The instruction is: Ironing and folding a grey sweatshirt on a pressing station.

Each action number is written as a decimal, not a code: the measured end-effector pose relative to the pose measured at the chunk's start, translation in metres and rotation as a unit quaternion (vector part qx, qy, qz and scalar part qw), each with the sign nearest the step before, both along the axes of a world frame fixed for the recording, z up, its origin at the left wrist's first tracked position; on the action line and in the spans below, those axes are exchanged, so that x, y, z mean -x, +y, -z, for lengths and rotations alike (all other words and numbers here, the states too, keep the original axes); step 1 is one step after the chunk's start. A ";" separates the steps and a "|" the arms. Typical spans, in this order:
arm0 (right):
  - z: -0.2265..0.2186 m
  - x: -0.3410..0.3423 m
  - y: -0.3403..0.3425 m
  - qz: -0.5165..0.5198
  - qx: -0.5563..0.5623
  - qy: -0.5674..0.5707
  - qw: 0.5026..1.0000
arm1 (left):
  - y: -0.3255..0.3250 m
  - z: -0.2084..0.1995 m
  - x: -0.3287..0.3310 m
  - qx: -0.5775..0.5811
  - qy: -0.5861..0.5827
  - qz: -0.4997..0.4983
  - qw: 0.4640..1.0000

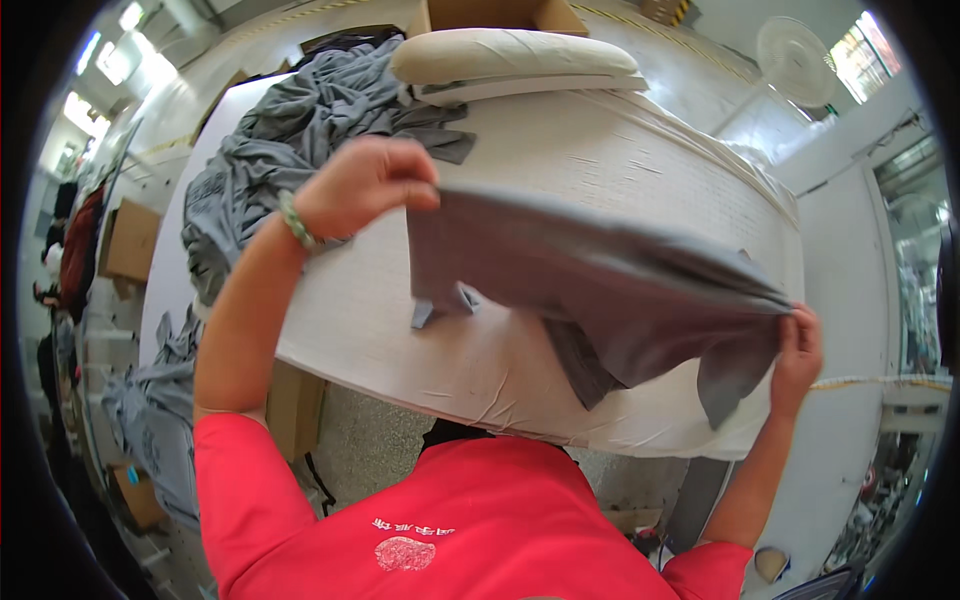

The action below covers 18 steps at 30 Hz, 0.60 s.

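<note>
A grey garment [600,285] is stretched in the air between my two hands, above a table covered in pale cloth [340,325]. My left hand [375,180] pinches its upper left corner. At the far right, my right hand [797,350] grips the opposite end, where the fabric bunches into folds. The lower edge hangs loose in uneven flaps over the cloth. Which part of the garment each hand holds, I cannot tell. Beyond my left hand lies a heap of grey garments [290,130].
A padded, cream-covered pressing board [510,57] stands at the table's far edge, with an open cardboard box [500,14] behind it. More grey clothing [160,430] hangs off at the left. A white fan [795,60] stands at the far right, near a white wall [845,230].
</note>
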State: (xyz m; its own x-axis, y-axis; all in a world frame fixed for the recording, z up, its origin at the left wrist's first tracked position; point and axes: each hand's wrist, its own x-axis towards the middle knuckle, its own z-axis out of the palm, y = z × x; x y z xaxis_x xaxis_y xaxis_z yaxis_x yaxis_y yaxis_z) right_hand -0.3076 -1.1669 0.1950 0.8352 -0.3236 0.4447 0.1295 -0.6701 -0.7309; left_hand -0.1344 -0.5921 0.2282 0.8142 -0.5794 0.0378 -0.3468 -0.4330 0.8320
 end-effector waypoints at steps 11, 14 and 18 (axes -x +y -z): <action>-0.137 0.090 0.107 0.157 0.031 -0.092 0.983 | -0.069 -0.152 -0.091 -0.002 -0.579 -0.113 0.808; -0.143 0.107 0.121 0.121 -0.031 -0.162 0.979 | -0.090 -0.166 -0.104 0.158 -0.387 -0.205 0.885; -0.128 0.113 0.114 0.174 -0.114 -0.162 0.965 | -0.136 -0.150 -0.157 0.233 -0.298 -0.140 0.915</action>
State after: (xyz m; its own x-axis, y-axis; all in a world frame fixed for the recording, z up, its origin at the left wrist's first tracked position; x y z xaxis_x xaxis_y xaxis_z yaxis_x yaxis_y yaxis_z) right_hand -0.4202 -1.0530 0.3233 0.4875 -0.6796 0.5482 0.1727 -0.5404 -0.8235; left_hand 0.0223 -0.7279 0.3779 0.6824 -0.1595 0.7133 -0.7289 -0.2213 0.6479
